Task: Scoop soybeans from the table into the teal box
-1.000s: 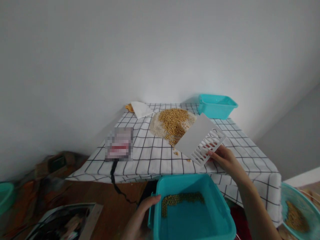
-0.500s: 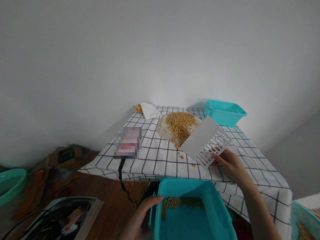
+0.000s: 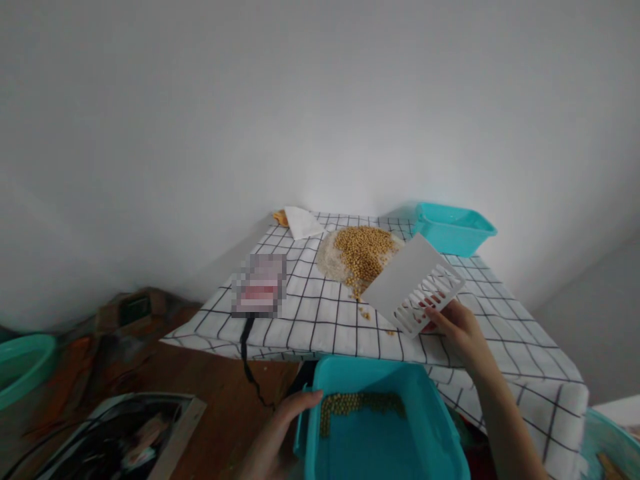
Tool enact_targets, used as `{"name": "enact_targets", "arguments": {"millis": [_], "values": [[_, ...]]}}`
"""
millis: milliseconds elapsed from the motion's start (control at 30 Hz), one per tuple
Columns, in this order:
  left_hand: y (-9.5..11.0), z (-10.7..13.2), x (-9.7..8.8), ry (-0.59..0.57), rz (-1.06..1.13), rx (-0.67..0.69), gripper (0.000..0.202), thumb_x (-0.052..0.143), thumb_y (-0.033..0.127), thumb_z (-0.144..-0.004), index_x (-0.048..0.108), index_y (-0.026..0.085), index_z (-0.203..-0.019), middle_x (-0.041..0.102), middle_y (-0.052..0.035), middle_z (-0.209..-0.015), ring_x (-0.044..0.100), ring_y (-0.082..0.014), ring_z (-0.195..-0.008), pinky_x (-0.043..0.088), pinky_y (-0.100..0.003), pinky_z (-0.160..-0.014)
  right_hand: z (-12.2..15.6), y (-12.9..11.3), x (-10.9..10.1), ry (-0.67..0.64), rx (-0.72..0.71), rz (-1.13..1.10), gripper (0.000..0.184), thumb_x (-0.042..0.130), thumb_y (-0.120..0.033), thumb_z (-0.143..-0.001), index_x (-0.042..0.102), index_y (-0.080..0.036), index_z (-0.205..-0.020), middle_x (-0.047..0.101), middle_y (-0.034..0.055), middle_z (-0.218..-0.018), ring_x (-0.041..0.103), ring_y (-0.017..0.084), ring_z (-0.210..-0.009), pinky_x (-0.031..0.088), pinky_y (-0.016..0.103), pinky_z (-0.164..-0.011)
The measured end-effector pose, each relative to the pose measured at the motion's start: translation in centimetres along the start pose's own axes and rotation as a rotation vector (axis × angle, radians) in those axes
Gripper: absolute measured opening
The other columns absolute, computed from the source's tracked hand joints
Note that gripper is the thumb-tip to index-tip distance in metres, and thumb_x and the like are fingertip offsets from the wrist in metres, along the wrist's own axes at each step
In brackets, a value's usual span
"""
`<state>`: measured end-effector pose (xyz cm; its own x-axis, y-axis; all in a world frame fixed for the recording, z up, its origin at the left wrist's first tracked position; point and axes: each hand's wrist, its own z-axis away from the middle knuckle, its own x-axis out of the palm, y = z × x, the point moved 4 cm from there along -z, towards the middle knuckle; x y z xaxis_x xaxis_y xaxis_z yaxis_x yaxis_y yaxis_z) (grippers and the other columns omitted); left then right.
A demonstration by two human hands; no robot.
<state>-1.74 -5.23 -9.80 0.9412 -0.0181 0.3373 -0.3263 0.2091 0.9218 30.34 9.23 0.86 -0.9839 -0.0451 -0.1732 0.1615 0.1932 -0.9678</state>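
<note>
My right hand (image 3: pixel 457 327) is closed on the slotted end of a flat white plastic board (image 3: pixel 400 270), held tilted above the table. The board's far corner reaches the edge of a heap of yellow soybeans (image 3: pixel 365 250), which lies over a patch of pale rice-like grains (image 3: pixel 331 259). My left hand (image 3: pixel 287 420) grips the left rim of a teal plastic bin (image 3: pixel 380 440) below the table's front edge, thumb over the rim. Inside the bin, a band of greenish beans (image 3: pixel 360 402) lies along the far and left sides. The fingers under the rim are hidden.
A checked cloth (image 3: pixel 300 293) covers the table. On it stand a turquoise basin (image 3: pixel 453 230) at back right, a white cloth or paper (image 3: pixel 301 223) at back left, and a blurred-out pinkish object (image 3: pixel 260 285) with a black strap. A green basin (image 3: pixel 25 363) sits at far left.
The view has shifted very slightly. Both hands keep their grips, and the board, bin and bean heap stay practically where they were.
</note>
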Motion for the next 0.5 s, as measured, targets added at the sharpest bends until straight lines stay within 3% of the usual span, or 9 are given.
{"name": "enact_targets", "arguments": {"millis": [233, 400, 500], "values": [[1.1, 0.7, 0.7, 0.006, -0.084, -0.009, 0.038, 0.080, 0.026, -0.064, 0.076, 0.034, -0.101, 0.071, -0.0044, -0.125, 0.054, -0.0323, -0.124, 0.038, -0.042, -0.107, 0.0, -0.4, 0.9, 0.001, 0.003, 0.026, 0.032, 0.064, -0.045, -0.081, 0.063, -0.017, -0.095, 0.074, 0.0109, -0.091, 0.070, 0.024, -0.073, 0.058, 0.036, -0.064], [-0.1, 0.1, 0.2, -0.044, 0.025, -0.019, 0.041, 0.081, 0.035, -0.061, 0.076, 0.035, -0.101, 0.071, -0.0056, -0.125, 0.060, -0.0360, -0.116, 0.047, -0.047, -0.099, -0.3, -0.6, 1.2, 0.088, -0.012, 0.107, 0.032, 0.065, -0.047, -0.079, 0.063, -0.016, -0.089, 0.074, 0.0110, -0.083, 0.069, 0.023, -0.062, 0.057, 0.033, -0.057], [-0.5, 0.1, -0.5, -0.015, -0.061, -0.004, 0.042, 0.080, 0.033, -0.062, 0.075, 0.034, -0.104, 0.069, -0.0066, -0.127, 0.058, -0.0363, -0.118, 0.045, -0.049, -0.101, -0.1, -0.6, 1.3, 0.100, -0.019, 0.080, 0.034, 0.065, -0.049, -0.078, 0.063, -0.017, -0.088, 0.074, 0.0111, -0.085, 0.069, 0.023, -0.063, 0.057, 0.033, -0.057]]}}
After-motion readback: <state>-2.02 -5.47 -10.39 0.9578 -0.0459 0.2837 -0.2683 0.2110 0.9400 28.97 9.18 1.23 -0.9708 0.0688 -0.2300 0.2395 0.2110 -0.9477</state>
